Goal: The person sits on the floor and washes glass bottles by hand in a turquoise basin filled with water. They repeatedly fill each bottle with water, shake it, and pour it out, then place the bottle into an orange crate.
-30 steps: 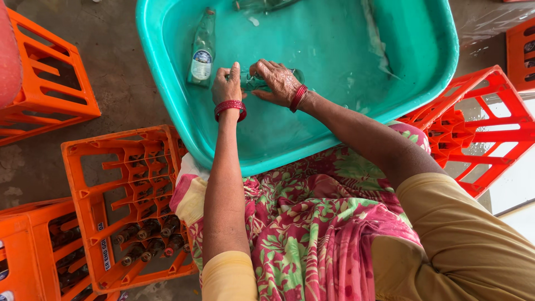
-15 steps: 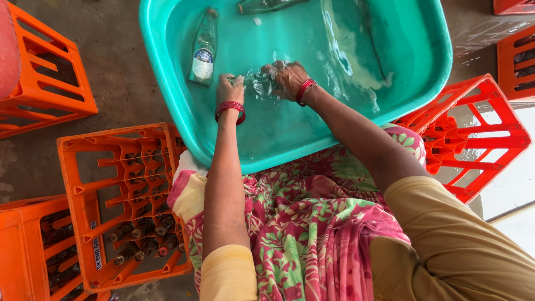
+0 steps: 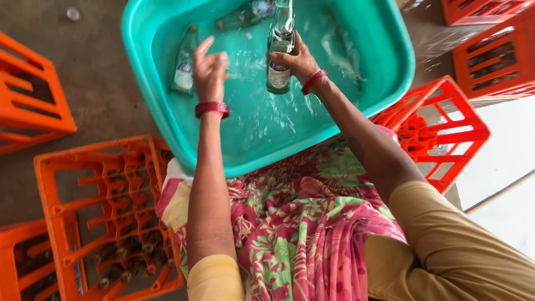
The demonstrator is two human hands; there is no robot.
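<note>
Right hand point(image 3: 298, 61): closed around the lower body of a clear glass bottle point(image 3: 280, 47), fingers wrapped over its pale label, thumb on the near side; a red bangle point(image 3: 315, 81) sits at the wrist.
Held bottle: upright, neck pointing away from the person, lifted above the water near the middle of the basin.
Left hand point(image 3: 209, 71): spread open, fingers apart and slightly blurred, holding nothing; it hovers over the water just right of a second bottle without clearly touching it; a red bangle point(image 3: 212, 108) circles this wrist too.
Second bottle point(image 3: 184, 68): lying on its side in the water near the basin's left wall, neck away from the person.
Third bottle point(image 3: 245, 14): lying at the far end of the basin, just left of the held bottle's neck.
Basin point(image 3: 161, 117): large, teal, plastic, holding rippled water; its near rim meets the person's lap, which is covered in pink and green floral cloth point(image 3: 290, 223).
Orange crate point(image 3: 106, 212): on the floor at the person's left, with dark bottles in its near compartments.
Red crate point(image 3: 440, 128): on the floor at the right, beside the basin.
</note>
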